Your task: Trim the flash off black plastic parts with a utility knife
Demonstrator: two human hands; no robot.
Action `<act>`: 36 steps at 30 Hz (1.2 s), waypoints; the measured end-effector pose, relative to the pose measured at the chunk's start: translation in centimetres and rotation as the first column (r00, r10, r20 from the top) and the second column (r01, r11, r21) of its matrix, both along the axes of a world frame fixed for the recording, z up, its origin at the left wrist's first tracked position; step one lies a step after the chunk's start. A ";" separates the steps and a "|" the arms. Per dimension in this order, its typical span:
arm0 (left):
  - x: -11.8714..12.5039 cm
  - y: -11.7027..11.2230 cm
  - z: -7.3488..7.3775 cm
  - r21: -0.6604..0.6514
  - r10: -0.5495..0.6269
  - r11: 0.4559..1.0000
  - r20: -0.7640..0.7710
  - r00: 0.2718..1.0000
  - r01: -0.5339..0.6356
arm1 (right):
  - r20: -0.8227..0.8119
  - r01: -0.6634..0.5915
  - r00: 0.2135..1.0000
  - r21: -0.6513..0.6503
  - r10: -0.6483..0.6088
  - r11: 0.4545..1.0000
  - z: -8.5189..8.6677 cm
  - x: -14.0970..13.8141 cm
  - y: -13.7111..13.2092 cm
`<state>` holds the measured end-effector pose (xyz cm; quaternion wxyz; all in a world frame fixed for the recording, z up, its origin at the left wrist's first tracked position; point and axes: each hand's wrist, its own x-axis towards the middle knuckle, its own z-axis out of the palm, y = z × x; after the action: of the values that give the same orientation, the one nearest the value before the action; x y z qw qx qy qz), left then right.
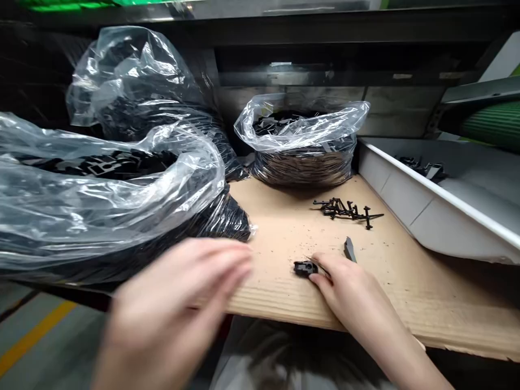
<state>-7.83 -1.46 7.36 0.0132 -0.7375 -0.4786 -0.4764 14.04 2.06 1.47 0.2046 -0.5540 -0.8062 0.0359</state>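
Observation:
My right hand (345,284) rests on the cardboard sheet (284,238), its fingertips pinched on a small black plastic part (305,267). A dark blade-like piece (349,249) lies just beyond that hand. My left hand (179,303) hovers over the cardboard's front left edge, blurred by motion, with fingers stretched out and nothing visible in them. It is close to the big clear bag of black parts (101,206) on the left.
A second clear bag (134,86) stands behind the first, and a smaller bag of black parts (303,146) sits at the back centre. A cluster of thin black pins (345,208) lies on the cardboard. A white tray (439,206) slopes along the right.

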 end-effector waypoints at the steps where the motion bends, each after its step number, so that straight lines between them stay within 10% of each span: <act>1: 1.8 -0.3 -1.2 -0.026 -0.080 0.997 -0.082 0.993 0.078 | -0.017 -0.029 0.999 -0.006 0.028 1.000 0.2 0.1 -0.3; 8: 8.2 1.3 -5.3 -0.343 -0.369 0.856 0.122 0.922 0.388 | -0.292 -0.172 0.942 0.005 0.166 0.985 0.4 2.9 -3.2; 15: 9.3 1.2 -6.2 -0.448 -0.228 0.806 0.369 0.901 0.387 | -0.260 0.133 0.956 -0.017 -0.133 0.991 -1.5 3.9 -3.4; 23: 8.8 1.2 -7.0 -0.537 -0.085 0.734 0.536 0.840 0.417 | -0.407 -0.100 0.902 0.125 0.143 0.987 -1.3 4.6 -4.0; 36: 8.5 1.3 -7.6 -0.333 -0.266 0.821 0.496 0.826 0.464 | -0.376 -0.154 0.913 0.046 0.160 0.987 -0.9 3.6 -3.6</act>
<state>0.64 -0.13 -0.23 -0.3528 -0.6774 -0.4099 -0.4988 17.65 -1.52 0.57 0.3569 -0.4686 -0.7936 0.1525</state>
